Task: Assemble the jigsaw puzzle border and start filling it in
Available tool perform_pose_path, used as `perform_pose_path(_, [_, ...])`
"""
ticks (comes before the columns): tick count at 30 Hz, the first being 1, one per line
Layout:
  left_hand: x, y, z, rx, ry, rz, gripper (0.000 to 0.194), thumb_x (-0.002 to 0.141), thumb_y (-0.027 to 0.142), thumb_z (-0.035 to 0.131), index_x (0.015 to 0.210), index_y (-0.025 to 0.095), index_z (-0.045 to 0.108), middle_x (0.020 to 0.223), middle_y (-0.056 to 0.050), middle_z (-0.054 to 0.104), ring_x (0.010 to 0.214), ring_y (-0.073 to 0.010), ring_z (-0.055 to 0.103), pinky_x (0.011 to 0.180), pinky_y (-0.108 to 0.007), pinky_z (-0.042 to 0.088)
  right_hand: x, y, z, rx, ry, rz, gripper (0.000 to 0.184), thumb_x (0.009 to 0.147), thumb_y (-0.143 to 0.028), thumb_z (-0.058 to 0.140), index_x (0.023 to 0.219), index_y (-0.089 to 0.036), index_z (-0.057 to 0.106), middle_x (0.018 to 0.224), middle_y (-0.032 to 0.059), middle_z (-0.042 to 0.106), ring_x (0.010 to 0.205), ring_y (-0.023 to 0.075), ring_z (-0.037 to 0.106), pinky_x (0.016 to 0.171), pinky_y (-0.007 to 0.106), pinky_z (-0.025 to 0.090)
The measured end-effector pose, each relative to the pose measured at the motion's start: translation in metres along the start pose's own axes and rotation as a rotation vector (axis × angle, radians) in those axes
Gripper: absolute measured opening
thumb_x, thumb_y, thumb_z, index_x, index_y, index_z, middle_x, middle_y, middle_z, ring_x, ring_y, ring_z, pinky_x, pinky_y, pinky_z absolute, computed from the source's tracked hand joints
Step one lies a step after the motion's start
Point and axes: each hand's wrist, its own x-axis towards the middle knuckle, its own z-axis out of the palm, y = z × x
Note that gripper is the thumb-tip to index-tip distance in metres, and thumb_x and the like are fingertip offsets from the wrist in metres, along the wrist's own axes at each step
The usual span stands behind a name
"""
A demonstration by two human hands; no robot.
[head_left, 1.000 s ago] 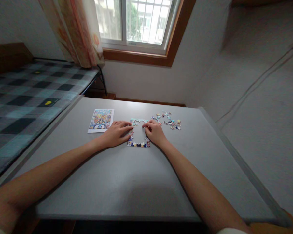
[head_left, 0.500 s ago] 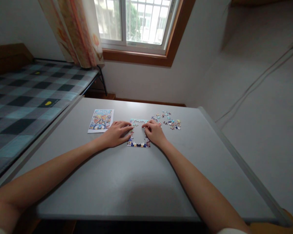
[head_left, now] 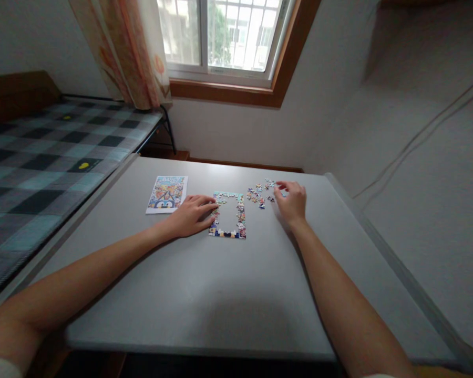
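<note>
On the table lies a partly joined jigsaw puzzle [head_left: 241, 215], a rectangular frame of pieces around a bare middle. My left hand [head_left: 193, 215] rests flat at its left side, fingers spread, fingertips touching the edge pieces. Loose jigsaw pieces [head_left: 255, 194] are scattered to the right of the frame. Over the right part of this scatter is my right hand [head_left: 292, 202], its fingers bent and thumb apart from the forefinger. No piece shows between them, and the hand covers some of the pieces. A printed picture sheet [head_left: 167, 194] with a penguin-like face lies beyond my left hand.
The grey table [head_left: 173, 294] has a raised strip along its right edge, near the wall. A bed with a checked cover [head_left: 63, 142] stands to the left. Beyond the table are a window [head_left: 224, 42] and a patterned curtain [head_left: 122, 52].
My right hand has moved right, from the puzzle frame's right side to the loose pieces, uncovering that side. My left hand stays on the left edge. The view has shifted slightly.
</note>
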Motion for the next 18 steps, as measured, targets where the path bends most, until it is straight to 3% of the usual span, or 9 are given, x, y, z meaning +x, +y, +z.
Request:
perform_pose_path(3, [0.000,0.000,0.000,-0.007,-0.002,-0.007,0.039,0.095,0.040,0.049,0.126,0.024,0.065,0.131,-0.010,0.060,0.119,-0.0255,0.057,0.106,-0.048,0.042,0.006,0.034,-0.011,-0.145,0.067,0.182,0.032,0.081,-0.039,0.058,0.100,-0.017,0.073,0.098,0.0123,0.068,0.094,0.0269,0.054,0.092,0.044,0.040])
perform_pose_path(6, [0.000,0.001,0.000,-0.003,-0.003,-0.009,0.038,0.096,0.040,0.048,0.127,0.025,0.064,0.131,-0.009,0.060,0.119,-0.0249,0.056,0.106,-0.047,0.042,0.005,0.052,-0.012,-0.173,0.025,0.243,0.039,0.079,-0.051,0.060,0.096,-0.019,0.073,0.099,0.0124,0.067,0.095,0.0278,0.053,0.091,0.045,0.040])
perform_pose_path(18, [0.000,0.000,0.001,0.015,0.001,0.005,0.040,0.097,0.041,0.045,0.128,0.023,0.063,0.132,-0.010,0.059,0.121,-0.0248,0.056,0.105,-0.047,0.042,0.001,0.053,-0.009,-0.149,-0.076,0.302,0.045,0.071,-0.063,0.067,0.084,-0.021,0.072,0.100,0.0108,0.059,0.100,0.0290,0.048,0.096,0.050,0.038])
